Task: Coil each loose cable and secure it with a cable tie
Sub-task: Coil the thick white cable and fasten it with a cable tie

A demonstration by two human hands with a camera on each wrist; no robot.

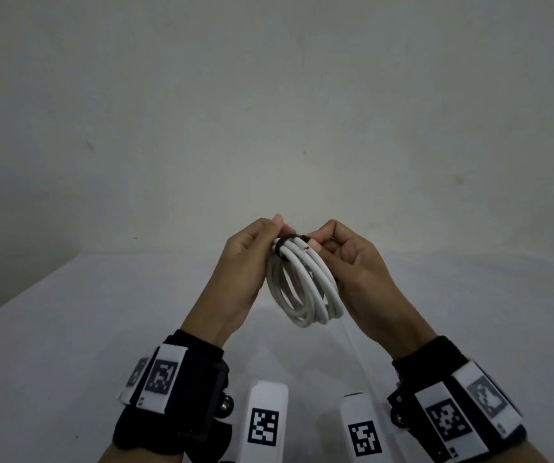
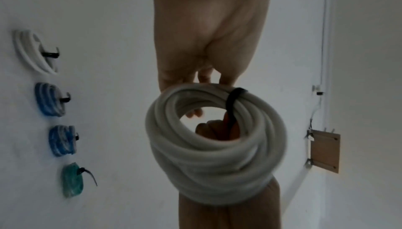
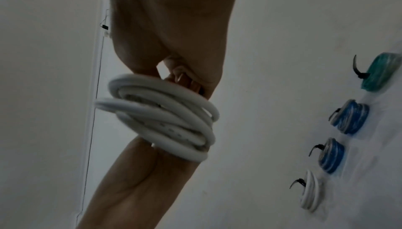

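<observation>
A coiled white cable [image 1: 304, 289] hangs in the air between my two hands above the white table [image 1: 68, 329]. A black cable tie [image 1: 285, 243] is wrapped round the top of the coil. My left hand [image 1: 268, 233] pinches the coil at the tie from the left. My right hand [image 1: 317, 243] pinches the tie's end on the right side. In the left wrist view the white coil [image 2: 208, 146] shows the black tie [image 2: 233, 102] looped over its strands. The right wrist view shows the coil [image 3: 165, 117] edge-on below my fingers [image 3: 185, 79].
Four tied coils lie in a row on the table: a white coil [image 2: 32, 51], two blue coils [image 2: 50, 99] [image 2: 63, 140] and a green coil [image 2: 72, 180]. A wooden plate [image 2: 325, 152] hangs on the wall. White marker blocks [image 1: 265, 422] stand near my wrists.
</observation>
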